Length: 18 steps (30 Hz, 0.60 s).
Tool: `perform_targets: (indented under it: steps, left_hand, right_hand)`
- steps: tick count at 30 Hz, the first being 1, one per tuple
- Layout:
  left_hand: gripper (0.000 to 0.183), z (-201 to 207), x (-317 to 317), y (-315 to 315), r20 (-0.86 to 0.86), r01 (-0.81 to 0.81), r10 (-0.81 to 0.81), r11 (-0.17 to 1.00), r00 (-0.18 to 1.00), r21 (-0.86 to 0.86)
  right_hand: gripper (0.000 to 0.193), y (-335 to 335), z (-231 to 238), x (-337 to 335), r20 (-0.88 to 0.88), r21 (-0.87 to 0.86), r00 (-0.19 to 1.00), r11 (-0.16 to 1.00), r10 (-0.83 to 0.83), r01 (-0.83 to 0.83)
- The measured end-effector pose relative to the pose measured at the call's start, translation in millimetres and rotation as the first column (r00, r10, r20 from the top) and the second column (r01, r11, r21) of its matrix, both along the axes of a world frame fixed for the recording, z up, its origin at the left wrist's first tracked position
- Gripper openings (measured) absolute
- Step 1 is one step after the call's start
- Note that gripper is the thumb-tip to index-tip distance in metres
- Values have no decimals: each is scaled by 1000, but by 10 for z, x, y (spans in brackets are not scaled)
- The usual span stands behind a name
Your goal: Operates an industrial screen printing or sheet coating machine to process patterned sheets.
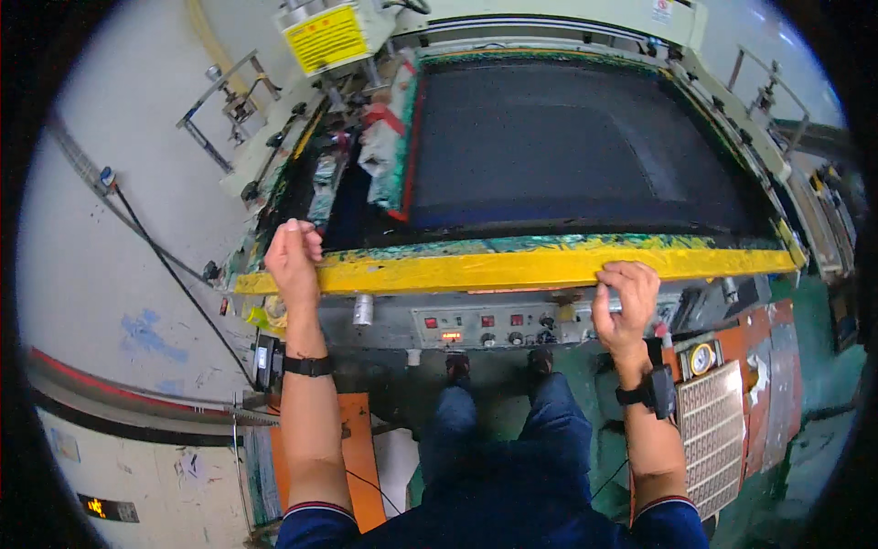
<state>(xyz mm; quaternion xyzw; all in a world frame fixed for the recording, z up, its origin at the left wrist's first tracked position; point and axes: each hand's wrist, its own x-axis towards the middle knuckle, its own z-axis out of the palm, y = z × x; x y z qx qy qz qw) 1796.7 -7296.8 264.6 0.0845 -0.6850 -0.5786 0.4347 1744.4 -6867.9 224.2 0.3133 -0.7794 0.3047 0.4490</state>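
In front of me lies a screen-printing frame with a long yellow front bar (476, 271) and a dark mesh (530, 137). My left hand (294, 261) is at the bar's left end, fingers curled closed; whatever they might hold is hidden. Toward the bar's right part, my right hand (627, 302) has bent fingers against the yellow edge, with its thumb apart below them. No object shows in that hand. A squeegee (391, 151), smeared green with a red edge, stands across the left side of the mesh.
Below the bar is a control panel (476, 322) with red switches and knobs. A yellow label (326, 38) marks the machine head above. At right, a patterned sheet (713, 430) and a round gauge (701, 359) lie near my forearm. An orange board (357, 421) is at left.
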Motion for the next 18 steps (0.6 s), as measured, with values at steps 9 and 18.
perform_targets:
  steps: [9, 18]
  left_hand:
    - [28, 16, -30, -1, -5, -6, 6, 1000, 1000, -11]
    - [28, 34, -8, 13, 10, -25, 25, 1000, 1000, 4]
  right_hand:
    - [23, -24, 24, -49, 2, -4, 1000, 1000, -4, 4]
    - [23, -46, 13, -40, 0, 7, 1000, 1000, -11, 11]
